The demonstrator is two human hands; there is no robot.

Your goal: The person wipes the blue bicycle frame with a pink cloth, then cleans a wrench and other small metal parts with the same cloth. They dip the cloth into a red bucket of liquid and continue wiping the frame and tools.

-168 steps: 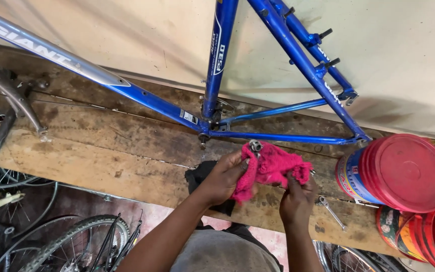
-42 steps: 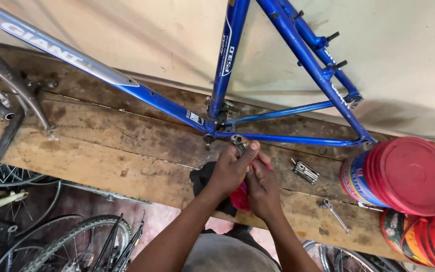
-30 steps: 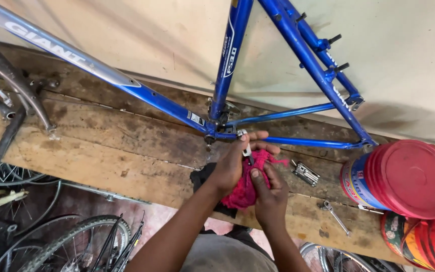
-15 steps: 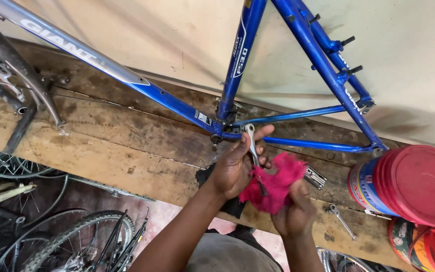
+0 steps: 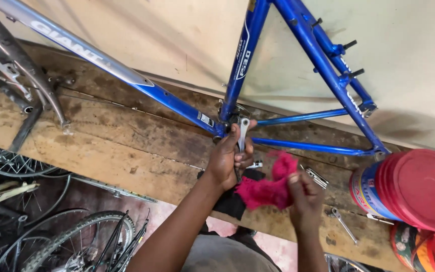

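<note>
My left hand (image 5: 228,160) grips a silver bicycle crank arm (image 5: 242,132) and holds it upright just below the bottom bracket of the blue bike frame (image 5: 251,60). My right hand (image 5: 304,197) clutches a crumpled pink-red rag (image 5: 270,185) to the right of the crank, slightly apart from it. A black cloth (image 5: 231,200) lies on the wooden bench (image 5: 127,146) under both hands.
A red-lidded bucket (image 5: 413,190) lies on its side at the right, with another bucket below it. A wrench (image 5: 343,224) and a silver tool (image 5: 316,176) lie on the bench. Bike wheels (image 5: 71,241) and a fork (image 5: 21,75) crowd the left side.
The rag was wrapped around the crank arm under both hands; now my right hand has drawn the rag off to the right, and the crank arm stands bare in my left hand.
</note>
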